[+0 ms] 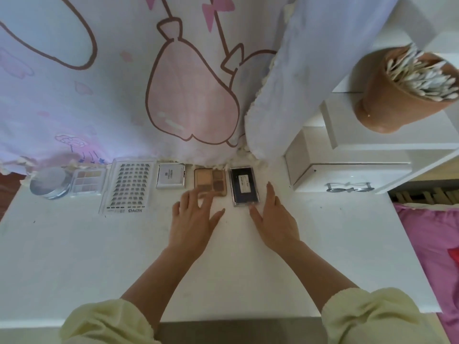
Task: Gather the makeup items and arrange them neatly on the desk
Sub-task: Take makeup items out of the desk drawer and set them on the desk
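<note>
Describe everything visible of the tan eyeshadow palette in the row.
The tan eyeshadow palette lies flat on the white desk, fifth from the left, between the silver compact and the dark case. Rectangular, apparently plastic, showing beige and brown pans. Blurred fingertips of the left hand cover its near left corner.

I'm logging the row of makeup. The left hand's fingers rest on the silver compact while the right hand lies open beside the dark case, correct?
Not quite. The head view shows the left hand with its fingers on the brown eyeshadow palette, one place right of the silver compact. The right hand does lie open beside the dark case.
</note>
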`<state>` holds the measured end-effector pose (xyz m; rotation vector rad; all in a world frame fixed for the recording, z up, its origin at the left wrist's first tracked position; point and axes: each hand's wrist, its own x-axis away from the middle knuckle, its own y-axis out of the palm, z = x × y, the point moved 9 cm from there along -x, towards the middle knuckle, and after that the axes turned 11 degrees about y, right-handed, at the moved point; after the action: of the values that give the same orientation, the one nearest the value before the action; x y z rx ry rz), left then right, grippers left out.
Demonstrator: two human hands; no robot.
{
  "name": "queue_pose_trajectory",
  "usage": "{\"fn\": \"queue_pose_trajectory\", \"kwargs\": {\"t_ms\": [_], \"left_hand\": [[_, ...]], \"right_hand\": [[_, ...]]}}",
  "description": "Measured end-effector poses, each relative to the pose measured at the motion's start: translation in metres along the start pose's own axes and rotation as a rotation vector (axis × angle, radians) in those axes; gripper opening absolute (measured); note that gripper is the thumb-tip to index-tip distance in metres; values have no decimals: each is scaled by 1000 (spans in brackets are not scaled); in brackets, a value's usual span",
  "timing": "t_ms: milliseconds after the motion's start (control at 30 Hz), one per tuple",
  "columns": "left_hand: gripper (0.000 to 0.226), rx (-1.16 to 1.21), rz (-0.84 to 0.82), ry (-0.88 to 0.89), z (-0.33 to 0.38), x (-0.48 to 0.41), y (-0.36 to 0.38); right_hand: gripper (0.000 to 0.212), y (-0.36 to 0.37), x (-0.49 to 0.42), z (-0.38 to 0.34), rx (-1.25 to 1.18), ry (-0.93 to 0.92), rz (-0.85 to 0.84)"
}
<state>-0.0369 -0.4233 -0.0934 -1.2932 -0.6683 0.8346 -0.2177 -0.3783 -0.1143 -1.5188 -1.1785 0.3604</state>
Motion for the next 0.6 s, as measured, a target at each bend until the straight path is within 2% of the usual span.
{"fn": "queue_pose_trajectory", "kwargs": {"t_ms": [67,200,367,500,600], "left_hand": [[44,54,37,22,23,24,3],[39,151,7,26,63,67,19],[58,155,-32,67,105,107,47],[69,96,-26,63,118,126,69],[63,25,-14,50,121,130,76]], "right_hand": [[63,-6,24,14,-38,-14,4],[47,-12,69,49,-124,-42,8],[14,-13,135,111,-199,-103,69],[13,28,167,174,-80,-120,-29],[28,69,161,225,38,19,-142]]}}
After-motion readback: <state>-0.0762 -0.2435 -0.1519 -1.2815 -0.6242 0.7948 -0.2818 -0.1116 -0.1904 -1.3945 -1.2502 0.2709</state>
